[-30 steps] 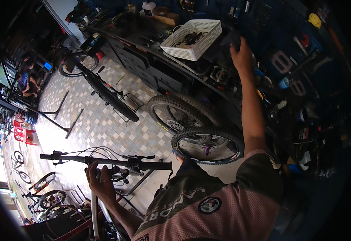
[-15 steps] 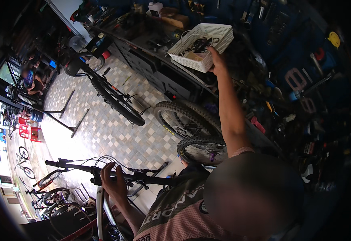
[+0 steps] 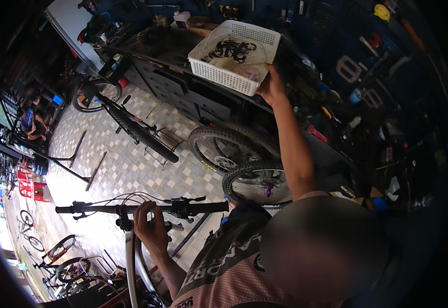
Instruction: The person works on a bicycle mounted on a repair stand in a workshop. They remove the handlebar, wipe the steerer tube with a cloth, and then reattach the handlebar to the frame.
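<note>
My right hand (image 3: 272, 88) grips the near right corner of a white perforated plastic basket (image 3: 224, 78), its thumb over the rim. Dark cables or small parts (image 3: 232, 50), a pale cable and small plastic packets (image 3: 247, 72) lie inside the basket. The basket is tilted, over the edge of a dark workbench (image 3: 157, 69). Lower left, my left hand (image 3: 151, 226) is closed round the middle of a black bicycle handlebar (image 3: 208, 207), close to the stem. Brake levers and looping cables are on the bar. Below it runs a pale bicycle frame (image 3: 130, 267).
Knobbly bicycle wheels (image 3: 257, 186) lean below the bench. An upside-down bicycle (image 3: 136, 131) stands on the tiled floor (image 3: 149, 110). A metal stand (image 3: 75, 167) lies left. Tools (image 3: 347, 69) hang on the wall. Another person (image 3: 33, 120) sits far left, near red chairs (image 3: 26, 187).
The basket has moved left relative to my body and looks larger, with more of its inside showing. The handlebar now lies more level. My left hand stays on it.
</note>
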